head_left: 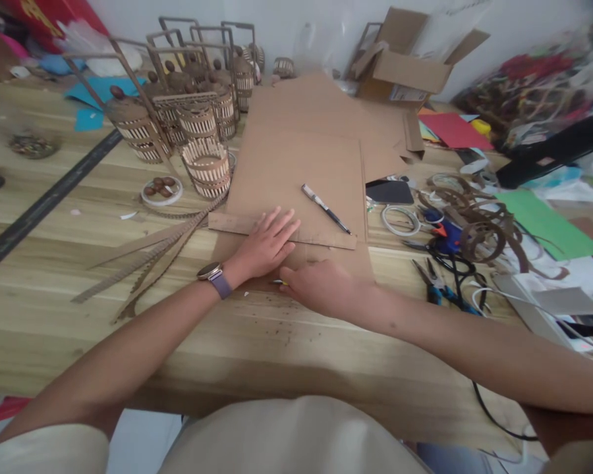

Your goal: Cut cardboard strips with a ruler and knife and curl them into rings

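Workbench point(54, 316), left hand point(267, 247) on ruler point(326, 238), beads point(161, 186) in ring point(151, 199)

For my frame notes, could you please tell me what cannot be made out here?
Head view, right hand: it covers a thing; only its yellow tip shows.
Head view, ruler under the left hand: markings too small to read.
Head view, cardboard box: its walls hide the contents.
Head view, clutter at the right edge: blurred and cut off.
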`<control>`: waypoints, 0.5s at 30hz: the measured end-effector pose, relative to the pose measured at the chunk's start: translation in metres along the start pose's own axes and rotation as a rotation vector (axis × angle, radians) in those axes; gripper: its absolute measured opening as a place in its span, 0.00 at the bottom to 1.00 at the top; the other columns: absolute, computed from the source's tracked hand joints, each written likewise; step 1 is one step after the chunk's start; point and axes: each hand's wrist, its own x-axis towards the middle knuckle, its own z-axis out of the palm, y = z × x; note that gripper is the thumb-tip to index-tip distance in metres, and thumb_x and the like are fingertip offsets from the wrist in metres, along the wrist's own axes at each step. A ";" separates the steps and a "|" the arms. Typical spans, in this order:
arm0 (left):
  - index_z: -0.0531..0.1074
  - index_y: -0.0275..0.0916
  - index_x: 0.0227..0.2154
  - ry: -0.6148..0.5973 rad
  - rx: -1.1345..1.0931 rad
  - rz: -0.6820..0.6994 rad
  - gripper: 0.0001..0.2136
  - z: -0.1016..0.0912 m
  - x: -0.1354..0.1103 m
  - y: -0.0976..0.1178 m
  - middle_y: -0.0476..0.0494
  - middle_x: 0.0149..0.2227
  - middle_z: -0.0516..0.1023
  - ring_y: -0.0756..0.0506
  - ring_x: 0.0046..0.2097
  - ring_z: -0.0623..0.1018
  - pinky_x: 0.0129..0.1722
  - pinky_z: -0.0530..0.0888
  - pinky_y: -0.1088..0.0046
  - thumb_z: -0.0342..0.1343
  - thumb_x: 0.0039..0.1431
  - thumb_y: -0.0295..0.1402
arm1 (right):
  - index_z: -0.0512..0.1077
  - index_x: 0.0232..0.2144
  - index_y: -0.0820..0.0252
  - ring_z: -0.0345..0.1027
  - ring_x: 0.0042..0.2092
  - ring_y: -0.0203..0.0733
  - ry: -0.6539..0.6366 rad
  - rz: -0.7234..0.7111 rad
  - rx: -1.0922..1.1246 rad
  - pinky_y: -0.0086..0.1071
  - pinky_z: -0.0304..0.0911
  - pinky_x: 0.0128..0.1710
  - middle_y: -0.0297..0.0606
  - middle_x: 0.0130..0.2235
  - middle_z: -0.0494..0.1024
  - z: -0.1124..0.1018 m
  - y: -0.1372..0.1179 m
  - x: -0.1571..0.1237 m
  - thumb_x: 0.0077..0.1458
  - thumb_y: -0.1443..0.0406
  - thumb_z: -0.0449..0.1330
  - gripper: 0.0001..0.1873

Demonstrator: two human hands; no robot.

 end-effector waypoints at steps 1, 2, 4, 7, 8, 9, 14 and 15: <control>0.58 0.32 0.65 0.008 -0.008 0.002 0.24 0.001 0.000 -0.001 0.34 0.70 0.53 0.33 0.70 0.49 0.67 0.50 0.46 0.39 0.71 0.38 | 0.71 0.44 0.62 0.76 0.32 0.45 0.000 -0.002 -0.003 0.30 0.54 0.25 0.44 0.30 0.81 0.000 -0.001 0.001 0.68 0.59 0.48 0.16; 0.58 0.32 0.65 0.015 -0.012 0.003 0.24 0.002 0.000 -0.001 0.34 0.70 0.53 0.33 0.70 0.49 0.67 0.50 0.46 0.39 0.71 0.37 | 0.71 0.44 0.63 0.76 0.32 0.45 0.000 -0.003 -0.005 0.30 0.55 0.25 0.44 0.30 0.80 -0.001 -0.001 0.002 0.67 0.59 0.49 0.16; 0.58 0.33 0.65 0.027 -0.015 0.005 0.24 0.003 0.001 -0.001 0.34 0.70 0.53 0.33 0.70 0.49 0.67 0.50 0.46 0.39 0.71 0.37 | 0.72 0.44 0.63 0.77 0.32 0.45 -0.001 -0.006 -0.012 0.30 0.56 0.25 0.44 0.29 0.80 -0.001 -0.002 0.003 0.67 0.59 0.49 0.16; 0.59 0.32 0.65 0.037 -0.008 0.009 0.24 0.005 0.001 -0.001 0.34 0.69 0.53 0.32 0.70 0.50 0.67 0.50 0.46 0.40 0.71 0.36 | 0.72 0.44 0.63 0.77 0.33 0.46 -0.011 -0.013 -0.024 0.30 0.59 0.26 0.43 0.29 0.80 -0.003 -0.003 0.004 0.68 0.60 0.49 0.16; 0.59 0.32 0.65 0.038 -0.003 0.011 0.24 0.005 0.001 -0.001 0.34 0.69 0.54 0.32 0.70 0.50 0.67 0.50 0.46 0.41 0.70 0.36 | 0.72 0.43 0.63 0.78 0.33 0.46 -0.015 -0.015 -0.030 0.31 0.60 0.26 0.43 0.29 0.80 -0.004 -0.004 0.004 0.68 0.60 0.49 0.16; 0.59 0.32 0.64 0.038 0.004 0.012 0.24 0.005 0.001 -0.001 0.34 0.69 0.54 0.31 0.70 0.50 0.67 0.50 0.46 0.41 0.70 0.36 | 0.72 0.44 0.63 0.78 0.33 0.47 -0.020 -0.017 -0.036 0.31 0.61 0.26 0.44 0.30 0.81 -0.005 -0.004 0.004 0.68 0.60 0.49 0.16; 0.59 0.31 0.65 0.031 0.049 0.024 0.24 0.006 0.001 0.000 0.33 0.69 0.54 0.30 0.69 0.52 0.67 0.51 0.46 0.42 0.70 0.35 | 0.72 0.45 0.65 0.78 0.35 0.50 -0.087 -0.045 -0.078 0.33 0.65 0.26 0.46 0.33 0.81 -0.021 -0.012 0.003 0.62 0.72 0.52 0.12; 0.59 0.31 0.65 0.032 0.060 0.026 0.24 0.006 0.001 0.001 0.33 0.69 0.54 0.30 0.69 0.52 0.67 0.51 0.46 0.43 0.70 0.35 | 0.72 0.46 0.66 0.78 0.36 0.50 -0.107 -0.051 -0.095 0.33 0.66 0.27 0.47 0.34 0.81 -0.026 -0.014 0.003 0.61 0.74 0.53 0.13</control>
